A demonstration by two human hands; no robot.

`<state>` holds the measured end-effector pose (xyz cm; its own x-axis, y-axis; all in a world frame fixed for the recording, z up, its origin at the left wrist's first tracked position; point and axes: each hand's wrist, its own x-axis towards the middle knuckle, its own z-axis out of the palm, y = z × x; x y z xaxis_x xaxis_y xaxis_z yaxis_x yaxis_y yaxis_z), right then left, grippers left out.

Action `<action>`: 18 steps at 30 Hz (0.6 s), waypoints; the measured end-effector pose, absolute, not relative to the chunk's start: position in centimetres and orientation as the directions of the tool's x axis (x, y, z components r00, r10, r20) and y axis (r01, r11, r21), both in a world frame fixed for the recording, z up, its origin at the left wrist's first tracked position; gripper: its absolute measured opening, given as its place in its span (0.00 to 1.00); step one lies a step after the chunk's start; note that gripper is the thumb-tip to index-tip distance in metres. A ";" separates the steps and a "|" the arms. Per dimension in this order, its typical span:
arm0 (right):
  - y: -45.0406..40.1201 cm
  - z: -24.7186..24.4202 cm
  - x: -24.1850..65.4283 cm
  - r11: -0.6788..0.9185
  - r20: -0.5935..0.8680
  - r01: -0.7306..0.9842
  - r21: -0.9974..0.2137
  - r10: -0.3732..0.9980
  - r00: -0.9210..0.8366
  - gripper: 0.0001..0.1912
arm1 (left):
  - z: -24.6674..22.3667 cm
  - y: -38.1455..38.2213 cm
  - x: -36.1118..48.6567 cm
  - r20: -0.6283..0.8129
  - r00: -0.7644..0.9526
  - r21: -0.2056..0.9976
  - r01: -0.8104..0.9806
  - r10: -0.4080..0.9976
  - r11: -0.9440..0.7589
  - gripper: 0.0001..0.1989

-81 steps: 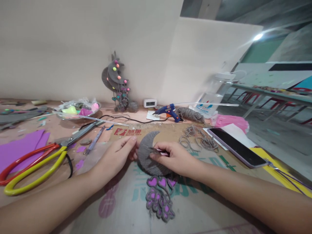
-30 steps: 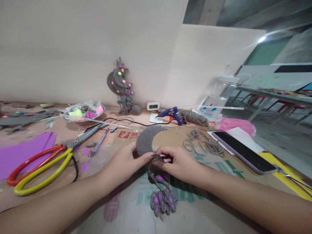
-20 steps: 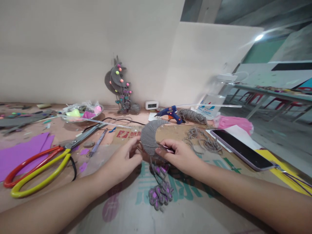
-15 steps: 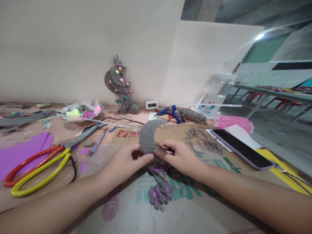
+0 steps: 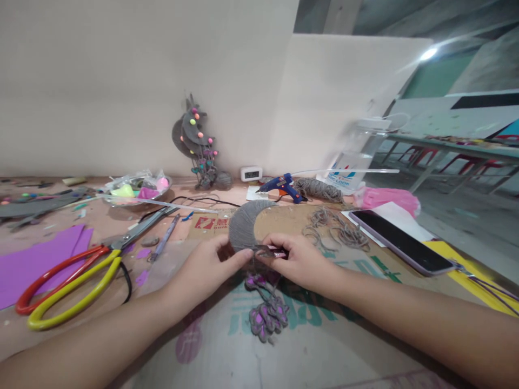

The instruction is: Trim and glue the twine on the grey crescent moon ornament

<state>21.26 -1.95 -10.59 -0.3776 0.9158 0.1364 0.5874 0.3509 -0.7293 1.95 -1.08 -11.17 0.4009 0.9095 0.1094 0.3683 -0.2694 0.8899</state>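
Note:
My left hand grips a crescent moon wrapped in grey yarn, thumb along its lower front and fingers behind. At the crescent's lower end, my right hand is closed, with a small dark and pinkish item between thumb and fingers; its kind is unclear. Whether those fingers also pinch the crescent's tip I cannot tell. Below the hands, grey yarn-edged purple pieces hang or lie in a bunch over the cardboard.
Large red-and-yellow-handled scissors and a pen lie left, near purple sheets. Behind are a blue glue gun, a yarn skein, a small clock and a decorated moon ornament. A phone lies right.
The view has shifted slightly. Both hands keep hold near the crescent's lower end, and the crescent sits slightly lower and further left in view. The purple pieces have shifted slightly.

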 end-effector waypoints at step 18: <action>-1.8 -10.7 21.5 0.353 0.158 0.567 -0.744 0.918 -0.364 0.09 | -11.5 -1.0 1.8 0.111 0.413 0.924 0.291 0.904 -0.246 0.15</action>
